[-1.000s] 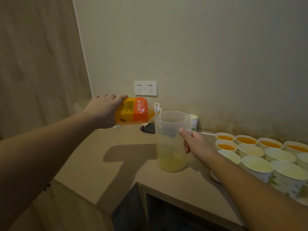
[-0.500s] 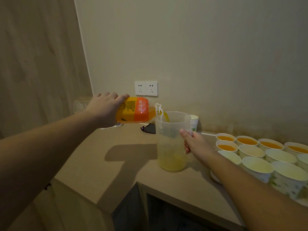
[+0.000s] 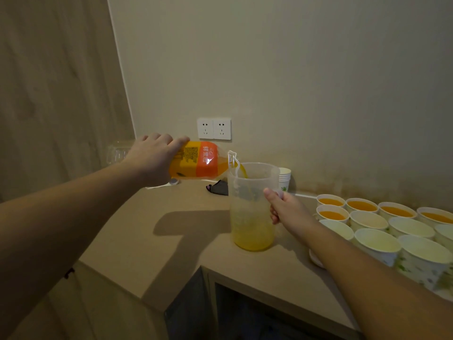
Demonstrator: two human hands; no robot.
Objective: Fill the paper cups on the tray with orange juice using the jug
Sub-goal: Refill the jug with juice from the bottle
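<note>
My left hand (image 3: pixel 153 159) gripped tipped juice bottle (image 3: pixel 196 160), pouring into jug (image 3: pixel 252 207) just right of it; right hand (image 3: pixel 285 208) clasped jug's handle.

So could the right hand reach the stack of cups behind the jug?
Probably, but not straight away: the right hand is gripping the jug, which stands in front of the stack of cups. It would need to let go and go round.

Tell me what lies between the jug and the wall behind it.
In the head view, a stack of paper cups stands between the jug and the wall.
</note>
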